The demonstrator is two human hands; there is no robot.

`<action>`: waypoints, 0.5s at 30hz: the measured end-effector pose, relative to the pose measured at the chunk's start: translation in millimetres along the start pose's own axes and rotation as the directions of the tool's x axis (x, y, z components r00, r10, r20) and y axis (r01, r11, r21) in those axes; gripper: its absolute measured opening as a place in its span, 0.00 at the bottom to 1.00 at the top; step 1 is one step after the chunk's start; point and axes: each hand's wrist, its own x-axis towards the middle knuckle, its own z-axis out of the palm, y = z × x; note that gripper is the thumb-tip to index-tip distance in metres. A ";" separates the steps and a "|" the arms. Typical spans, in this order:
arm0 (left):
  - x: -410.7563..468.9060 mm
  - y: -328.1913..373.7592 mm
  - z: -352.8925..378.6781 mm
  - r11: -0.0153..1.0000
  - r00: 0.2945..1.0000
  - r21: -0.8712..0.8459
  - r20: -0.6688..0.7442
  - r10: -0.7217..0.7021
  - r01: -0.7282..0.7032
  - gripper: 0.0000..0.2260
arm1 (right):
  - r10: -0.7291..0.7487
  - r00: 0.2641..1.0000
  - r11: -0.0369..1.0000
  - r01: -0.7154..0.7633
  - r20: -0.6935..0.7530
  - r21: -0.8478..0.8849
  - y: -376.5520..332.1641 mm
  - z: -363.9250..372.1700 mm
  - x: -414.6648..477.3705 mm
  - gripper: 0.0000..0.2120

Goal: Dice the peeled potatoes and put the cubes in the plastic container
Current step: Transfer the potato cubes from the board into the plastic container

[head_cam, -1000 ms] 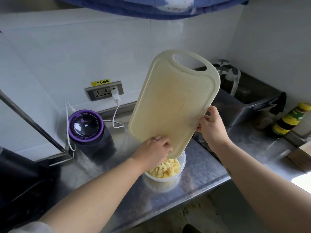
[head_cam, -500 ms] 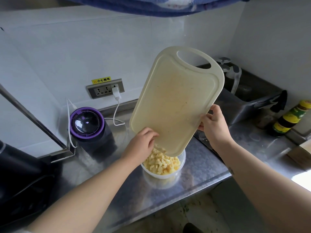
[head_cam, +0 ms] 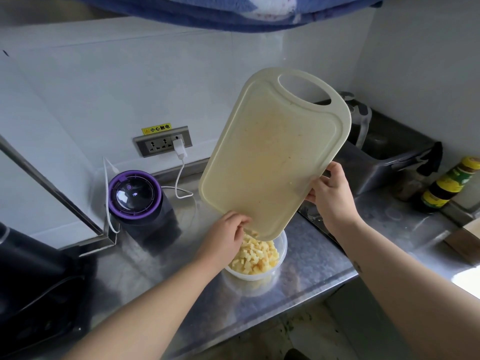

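A cream cutting board (head_cam: 272, 157) is tilted steeply, handle hole up, its lower edge over a clear plastic container (head_cam: 281, 258). The container stands on the steel counter and holds a heap of yellow potato cubes (head_cam: 255, 255). My right hand (head_cam: 331, 194) grips the board's right edge. My left hand (head_cam: 228, 236) is at the board's lower left corner, fingers curled against the bottom edge just above the cubes. A small cube or two cling near that edge. The board's surface is otherwise bare.
A purple-topped appliance (head_cam: 135, 193) stands left of the container, with a white cable (head_cam: 181, 178) running to a wall socket (head_cam: 163, 141). A dark tub (head_cam: 384, 162) and bottles (head_cam: 446, 185) sit at the right. The counter's front edge (head_cam: 285, 305) runs just below the container.
My left hand slid from the middle of the board's lower edge to its left corner, uncovering the cubes. The board stayed tilted over the container, rising slightly.
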 end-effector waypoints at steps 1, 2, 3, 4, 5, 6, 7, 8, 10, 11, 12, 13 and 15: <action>-0.3 1.7 1.0 1.000 1.000 -0.001 0.012 0.002 -0.002 0.13 | -0.004 1.000 1.000 0.004 0.001 0.000 -0.6 0.5 -0.3 0.13; -1.4 3.2 2.6 1.000 0.999 0.000 0.033 0.014 -0.014 0.13 | -0.007 1.000 1.000 0.007 0.000 0.008 -1.2 0.9 -0.6 0.13; -3.1 3.8 5.1 0.999 0.997 0.008 0.064 0.032 -0.033 0.13 | -0.008 1.000 1.000 0.008 -0.002 0.017 -1.7 1.3 -0.8 0.12; -5.2 3.7 7.4 0.998 0.993 0.024 0.108 0.052 -0.055 0.13 | -0.010 1.000 1.000 0.010 -0.003 0.023 -2.1 1.5 -1.1 0.13; -7.6 3.2 8.9 0.997 0.986 0.044 0.153 0.063 -0.071 0.13 | -0.011 1.000 1.000 0.011 -0.005 0.024 -2.4 1.9 -1.4 0.13; -9.9 2.2 9.1 0.996 0.981 0.055 0.185 0.063 -0.074 0.13 | -0.013 1.000 1.000 0.013 -0.006 0.025 -2.8 2.1 -1.7 0.13; -11.5 1.3 8.5 0.997 0.979 0.053 0.196 0.050 -0.062 0.13 | -0.015 1.000 1.000 0.016 -0.008 0.026 -2.8 2.1 -1.7 0.14; -12.3 0.3 7.0 0.998 0.982 0.046 0.188 0.031 -0.040 0.13 | -0.018 1.000 0.999 0.018 -0.010 0.026 -2.5 1.9 -1.8 0.14; -13.0 -1.2 2.4 0.999 0.991 0.034 0.133 0.003 -0.008 0.13 | -0.019 1.000 1.000 0.019 -0.017 0.020 -1.6 1.7 -1.0 0.14; -13.3 -1.6 0.5 0.999 0.992 0.037 0.123 0.001 -0.005 0.15 | -0.017 1.000 1.000 0.017 -0.023 0.017 -0.9 1.7 -0.6 0.13; -13.9 -1.7 -0.7 0.999 0.991 0.046 0.133 0.007 -0.013 0.16 | -0.013 0.999 1.000 0.014 -0.029 0.018 0.0 2.2 0.1 0.13; -14.6 -2.0 -1.1 0.998 0.986 0.065 0.163 0.014 -0.025 0.17 | -0.009 0.999 1.000 0.010 -0.035 0.022 0.7 2.7 0.6 0.13; -15.9 -2.2 -1.7 0.991 0.972 0.125 0.233 0.023 -0.053 0.19 | -0.004 0.999 1.000 0.005 -0.049 0.028 2.4 4.0 1.4 0.13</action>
